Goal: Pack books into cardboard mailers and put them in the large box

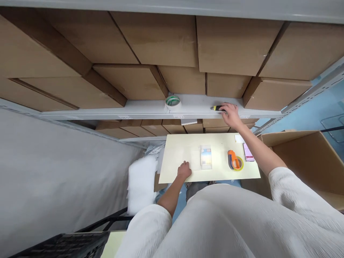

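My right hand (230, 114) is at the shelf edge, its fingers closed on a utility knife (215, 108) with a black and yellow body. The knife lies level with the shelf surface. My left hand (184, 170) rests on the pale yellow table (215, 141) with its fingers curled in; whether something thin is under or in them is hidden. Just right of it lies a small packet (206, 157) in clear plastic, printed in blue and yellow. Farther right sits an orange tape dispenser (234, 160) with a roll of tape, and a phone (248, 152) with a lit screen.
Cardboard boxes (156, 39) fill the shelf (146, 107) ahead, with more boxes on a lower level. A white tape roll (172, 102) stands on the shelf. An open carton (303, 157) is at the right, white foam sheets (142, 186) at the left, and a black crate (64, 245) lower left.
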Demonstrator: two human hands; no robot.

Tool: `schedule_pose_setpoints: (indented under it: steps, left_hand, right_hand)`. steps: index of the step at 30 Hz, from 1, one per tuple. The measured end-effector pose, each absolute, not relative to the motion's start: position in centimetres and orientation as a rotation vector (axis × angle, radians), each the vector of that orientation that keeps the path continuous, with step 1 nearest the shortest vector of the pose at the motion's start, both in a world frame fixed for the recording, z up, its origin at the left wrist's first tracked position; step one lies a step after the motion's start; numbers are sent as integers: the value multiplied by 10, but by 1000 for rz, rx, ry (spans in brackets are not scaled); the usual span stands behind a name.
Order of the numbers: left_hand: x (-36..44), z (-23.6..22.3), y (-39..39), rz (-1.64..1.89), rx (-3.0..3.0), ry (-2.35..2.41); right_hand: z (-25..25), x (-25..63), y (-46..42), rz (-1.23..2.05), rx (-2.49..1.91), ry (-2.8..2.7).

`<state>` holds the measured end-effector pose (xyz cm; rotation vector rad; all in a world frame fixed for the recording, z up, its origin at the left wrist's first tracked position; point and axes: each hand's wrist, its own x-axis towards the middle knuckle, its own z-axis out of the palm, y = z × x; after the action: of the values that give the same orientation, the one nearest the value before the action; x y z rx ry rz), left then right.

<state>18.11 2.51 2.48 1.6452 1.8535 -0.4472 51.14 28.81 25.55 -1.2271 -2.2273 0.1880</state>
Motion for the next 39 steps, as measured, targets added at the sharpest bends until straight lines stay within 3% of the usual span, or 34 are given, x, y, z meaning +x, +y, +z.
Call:
schedule_pose_setpoints:
  steps: [4, 8, 15, 27, 39]
  left_hand:
    - [182, 24, 23, -431, 1661, 1854]
    - [180, 24, 22, -417, 1676, 1843]
    - [166, 24, 22, -315, 1688, 1808]
    - [144, -7, 87, 158, 1739, 1817]
    - [139, -47, 130, 305, 1508, 1866]
  right_hand:
    - [225, 483, 239, 396, -1143, -2216]
    - [155, 449, 182, 742, -1159, -2290]
    - [60, 411, 114, 1152, -1555, -2423]
    - [27, 354, 116, 1233, -1915, -2311]
    - [-3, 316, 149, 1087, -2238, -2176]
